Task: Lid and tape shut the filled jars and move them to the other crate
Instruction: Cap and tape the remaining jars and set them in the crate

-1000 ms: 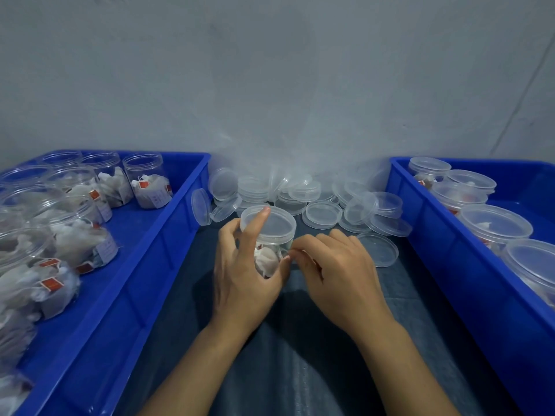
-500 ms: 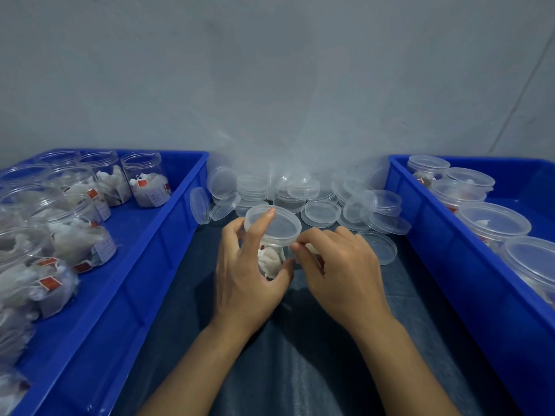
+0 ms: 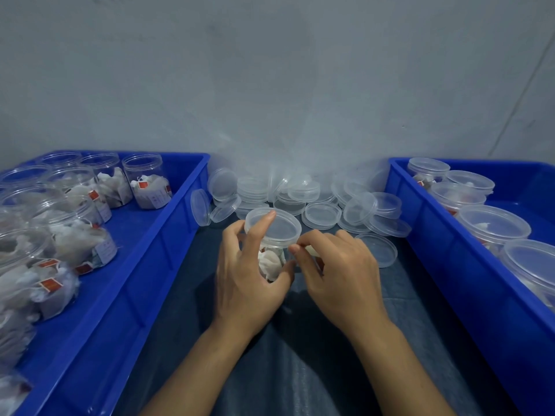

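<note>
Your left hand (image 3: 249,277) is wrapped round the side of the jar (image 3: 271,250), thumb curled under at the near side and forefinger lying up across the lid (image 3: 272,226) — so the jar is gripped and steadied from the left. Your right hand (image 3: 336,271) sits just beside it on the right, fingers curled, its fingertips (image 3: 295,249) pinched in at the seam just under the lid's edge; whether there is tape between them you cannot tell, nothing clear enough shows. The jar stands upright on the worktop (image 3: 300,370), its long axis vertical, straight ahead of you and between the two hands, with white sachets visible inside. The lid looks seated, so my reading is that the sealing of the seam is the step in hand. From here the right crate (image 3: 444,265) — where the lidded jars (image 3: 492,226) stand — lies to your right, and the right hand is the nearer one for the carry. The left crate (image 3: 144,265) holds the open jars (image 3: 144,181) of sachets with small red tags (image 3: 143,185); the white labels carry print too small to read. Spare lids (image 3: 321,214) are heaped at the back, between the crates.
</note>
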### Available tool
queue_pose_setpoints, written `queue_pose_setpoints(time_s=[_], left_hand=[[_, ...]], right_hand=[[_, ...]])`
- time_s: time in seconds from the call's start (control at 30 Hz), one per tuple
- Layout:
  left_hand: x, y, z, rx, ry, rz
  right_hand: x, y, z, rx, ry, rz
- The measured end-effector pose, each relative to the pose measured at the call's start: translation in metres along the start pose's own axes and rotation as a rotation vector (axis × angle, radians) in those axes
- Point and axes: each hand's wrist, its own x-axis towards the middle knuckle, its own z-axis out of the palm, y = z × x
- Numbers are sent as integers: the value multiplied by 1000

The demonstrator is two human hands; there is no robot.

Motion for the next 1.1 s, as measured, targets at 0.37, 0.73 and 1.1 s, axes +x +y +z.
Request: queue_pose_setpoints(time_s=[0.37, 0.73, 1.1], left_hand=[[1, 4, -3, -26, -26, 0], [6, 2, -10, -148, -40, -20], [7, -8, -6, -230, -45, 26]], right_hand=[[-1, 0, 0, 0, 33, -9], [-4, -13, -2, -7, 71, 32], [-2, -18, -3, 40, 36, 127]])
